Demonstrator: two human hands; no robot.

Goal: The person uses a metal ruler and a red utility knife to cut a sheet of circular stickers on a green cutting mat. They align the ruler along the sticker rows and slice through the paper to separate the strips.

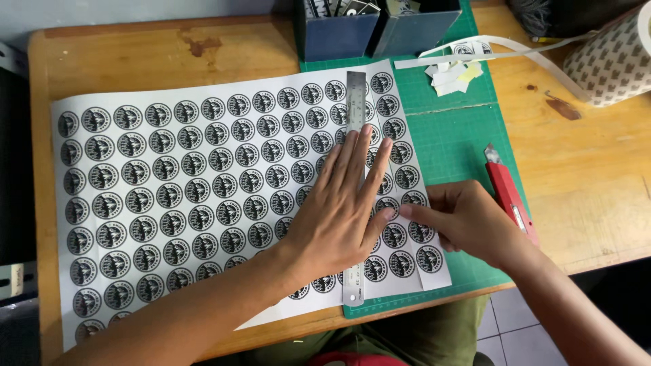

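Under the left hand (339,217), spread flat with fingers apart, a steel ruler (354,183) is pressed down onto a large white sheet of round black stickers (203,196), lying lengthwise between the second and third columns from the sheet's right edge. Just beside it, the right hand (468,220) rests on the sheet's right margin with fingers curled loosely, fingertips touching the paper and gripping nothing; whether it pinches the paper's edge is hard to tell from this angle. A red utility knife (508,196) lies on the green cutting mat (461,135) close to that hand, not picked up. Judging by this, the ruler is lined up but the strip is uncut. Farther off lie small paper offcuts (451,73), a long cut strip (515,46), two dark boxes (373,27) and the wooden surface (590,176).
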